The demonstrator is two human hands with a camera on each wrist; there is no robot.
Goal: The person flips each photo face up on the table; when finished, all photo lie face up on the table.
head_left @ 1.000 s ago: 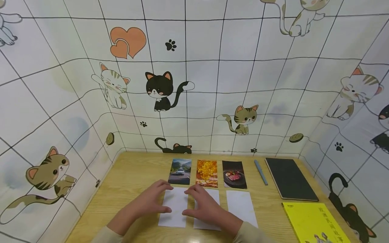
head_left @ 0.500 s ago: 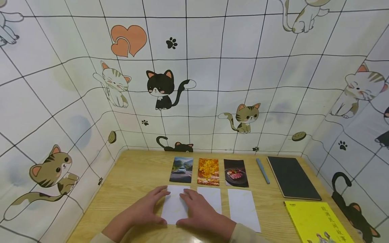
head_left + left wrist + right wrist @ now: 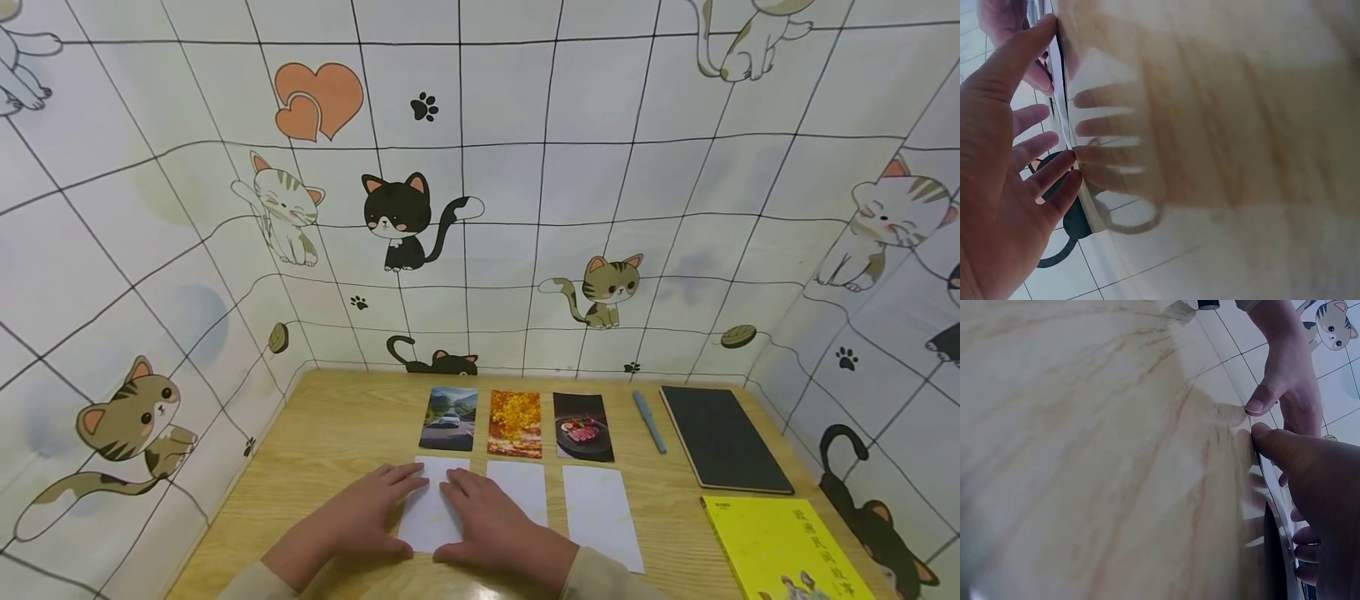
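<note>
A white sheet of paper (image 3: 433, 521), roughly photo-sized, lies on the wooden table between my two hands. My left hand (image 3: 367, 510) is at its left edge, fingers extended and thumb near its lower left corner. From the right, my right hand (image 3: 495, 518) reaches over the sheet's right part, fingers straight and thumb near the front edge. It also hides part of the middle white sheet (image 3: 525, 490). Seen from the left wrist, the left hand (image 3: 1007, 169) has spread fingers touching the tabletop; the right wrist view shows the two thumbs close together.
A third white sheet (image 3: 602, 517) lies to the right. Behind the sheets are a car photo (image 3: 447, 419), an autumn-leaf photo (image 3: 514, 425) and a food photo (image 3: 583, 427). Farther right are a blue pen (image 3: 648, 422), a black notebook (image 3: 723, 437) and a yellow book (image 3: 780, 546).
My right hand has shifted left, from over the middle sheet onto the left one, uncovering more of the middle sheet. Both thumbs have moved nearer the table's front. The sheets look unmoved.
</note>
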